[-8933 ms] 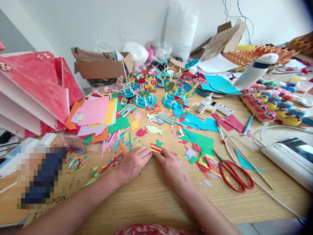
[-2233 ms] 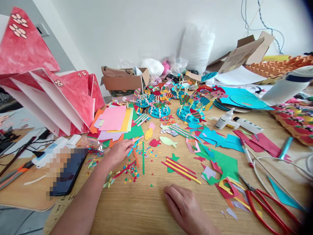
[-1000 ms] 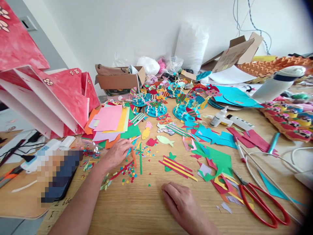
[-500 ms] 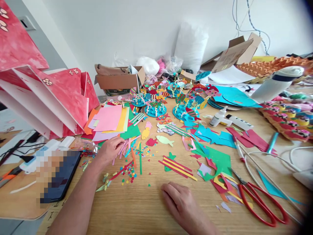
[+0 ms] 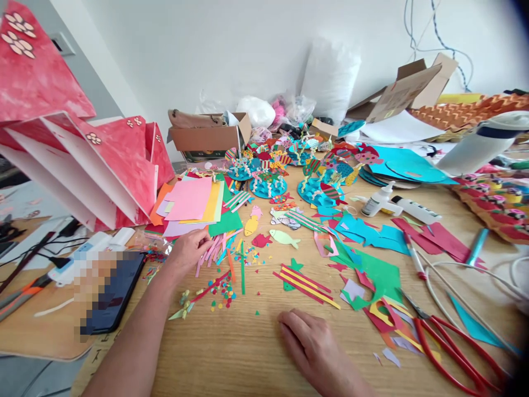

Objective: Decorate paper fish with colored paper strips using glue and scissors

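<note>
Under the left hand [image 5: 188,253] grip, paper strips [image 5: 215,249] touch its fingertips

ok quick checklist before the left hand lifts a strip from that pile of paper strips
1. Left hand at the paper strips: ok, fingertips touch the pile's left edge.
2. One strip pinched: cannot tell, fingers hide it.
3. Right hand free: ok, flat on the wooden table, holding nothing.
4. Striped green fish within reach: ok, just beyond the right hand.
5. Red scissors out of the way: ok, far right.
</note>
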Demonstrator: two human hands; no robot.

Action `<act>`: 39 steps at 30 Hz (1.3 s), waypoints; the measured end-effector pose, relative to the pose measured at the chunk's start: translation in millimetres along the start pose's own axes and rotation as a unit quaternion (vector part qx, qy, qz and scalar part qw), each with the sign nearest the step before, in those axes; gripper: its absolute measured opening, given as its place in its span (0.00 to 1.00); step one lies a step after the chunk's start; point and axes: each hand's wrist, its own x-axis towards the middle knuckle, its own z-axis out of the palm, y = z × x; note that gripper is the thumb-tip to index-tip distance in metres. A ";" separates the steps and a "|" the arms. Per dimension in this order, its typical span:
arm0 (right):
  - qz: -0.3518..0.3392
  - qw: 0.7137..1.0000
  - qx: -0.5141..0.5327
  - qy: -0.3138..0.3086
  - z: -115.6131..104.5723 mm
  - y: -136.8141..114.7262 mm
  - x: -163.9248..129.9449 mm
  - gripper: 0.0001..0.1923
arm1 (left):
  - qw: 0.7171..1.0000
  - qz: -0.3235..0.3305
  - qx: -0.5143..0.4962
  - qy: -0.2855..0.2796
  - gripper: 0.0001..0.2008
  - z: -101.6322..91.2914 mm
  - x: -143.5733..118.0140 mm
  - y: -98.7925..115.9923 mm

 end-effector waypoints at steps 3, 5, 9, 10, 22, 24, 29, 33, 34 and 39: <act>-0.016 1.000 -0.005 0.017 0.9 1.1 0.8 0.10 | 1.000 -0.010 0.011 0.016 0.09 -2.3 0.9 -2.5; -0.025 0.999 -0.010 0.024 1.5 1.7 1.2 0.10 | 1.000 -0.008 0.009 0.020 0.08 -3.1 1.5 -4.7; -0.026 0.999 -0.016 0.031 1.7 1.9 1.1 0.10 | 1.000 0.011 -0.007 0.012 0.06 -2.0 1.2 -6.5; -0.024 0.999 -0.014 0.031 1.5 1.8 0.9 0.09 | 1.000 0.012 -0.010 0.009 0.07 -1.2 0.8 -5.2; -0.019 1.000 -0.006 0.006 2.2 5.0 0.2 0.08 | 0.992 0.103 -0.015 -0.077 0.11 20.8 24.2 11.3; -0.022 1.000 -0.009 0.004 3.4 6.0 -0.2 0.08 | 0.991 0.113 0.007 -0.076 0.09 27.7 29.9 11.5; -0.026 1.000 -0.008 0.016 5.2 6.6 -0.3 0.09 | 0.991 0.098 0.074 -0.052 0.06 34.9 35.5 10.7; -0.035 0.999 -0.011 0.023 5.5 6.4 1.2 0.10 | 0.992 0.066 0.104 -0.034 0.10 34.3 36.8 6.4; -0.036 0.999 -0.012 0.024 5.2 6.4 1.5 0.10 | 0.992 0.059 0.110 -0.031 0.11 34.7 37.2 5.6; -0.032 0.999 -0.016 0.020 2.7 6.2 2.4 0.11 | 0.989 0.030 0.142 -0.029 0.11 40.6 42.0 5.8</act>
